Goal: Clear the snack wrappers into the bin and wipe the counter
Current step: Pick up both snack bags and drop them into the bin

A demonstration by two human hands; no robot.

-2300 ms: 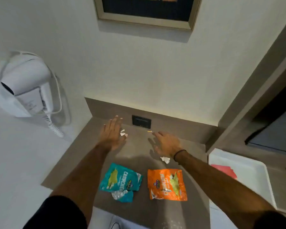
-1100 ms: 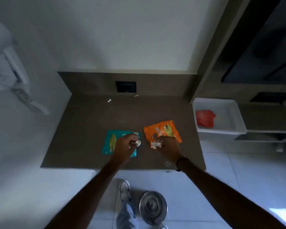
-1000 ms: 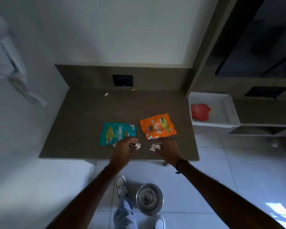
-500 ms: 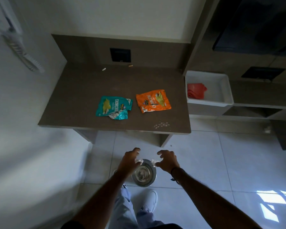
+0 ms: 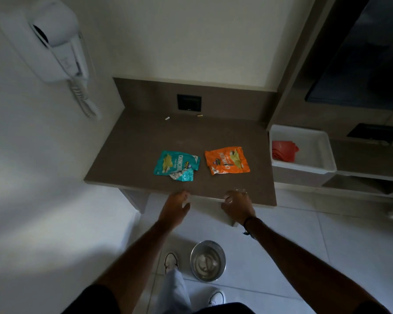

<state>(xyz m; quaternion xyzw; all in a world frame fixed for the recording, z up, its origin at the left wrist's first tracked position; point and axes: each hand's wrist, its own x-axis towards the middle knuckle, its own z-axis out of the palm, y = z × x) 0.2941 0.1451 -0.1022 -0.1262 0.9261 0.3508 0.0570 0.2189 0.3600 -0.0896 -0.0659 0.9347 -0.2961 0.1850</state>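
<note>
A teal snack wrapper [image 5: 176, 165] and an orange snack wrapper [image 5: 227, 160] lie side by side on the brown counter [image 5: 141, 141]. Two tiny scraps [image 5: 167, 118] lie near the back wall. A round metal bin [image 5: 208, 260] stands on the floor below with pale scraps inside. My left hand [image 5: 175, 208] hovers at the counter's front edge, fingers loosely apart, holding nothing. My right hand [image 5: 237, 206] is at the same edge below the orange wrapper, fingers curled; I see nothing in it.
A white tray [image 5: 322, 164] holding a red cloth [image 5: 284, 150] sits on a lower shelf to the right. A wall hair dryer [image 5: 48, 39] with a coiled cord hangs at the left. A dark socket plate [image 5: 188, 102] is on the backsplash. My feet stand beside the bin.
Both hands carried small white scraps from the counter down over the bin, let them go, and have come back up to the counter's front edge. The view tilted back up.
</note>
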